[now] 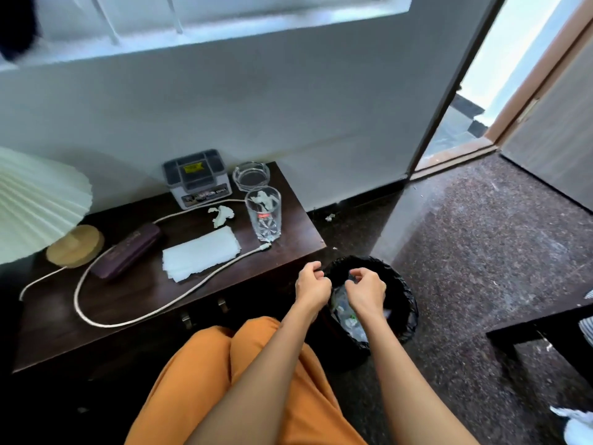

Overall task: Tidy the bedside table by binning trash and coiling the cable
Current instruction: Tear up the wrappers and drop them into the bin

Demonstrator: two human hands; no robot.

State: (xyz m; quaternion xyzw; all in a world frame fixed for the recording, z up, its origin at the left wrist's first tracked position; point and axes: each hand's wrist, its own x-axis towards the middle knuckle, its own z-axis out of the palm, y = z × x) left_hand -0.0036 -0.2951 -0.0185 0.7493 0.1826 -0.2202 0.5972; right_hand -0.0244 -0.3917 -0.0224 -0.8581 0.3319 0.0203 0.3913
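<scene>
A white cable (134,311) lies uncoiled in a wide loop across the dark bedside table (57,329). A crumpled white tissue (221,215) and a flat stack of white tissues (200,253) rest on the table. A tall glass (263,213) holds crumpled paper. A black bin (406,295) lined with a black bag stands on the floor beside the table, with clear plastic trash inside. Over the bin hover my left hand (313,287) and my right hand (367,292), fingers curled. I see nothing held in either.
On the table also stand a pleated white lamp with a wooden base (75,247), a purple case (126,250), a grey box (197,178) and a glass ashtray (252,175). A dark low table (542,329) stands at right. Orange trousers (256,380) fill the foreground.
</scene>
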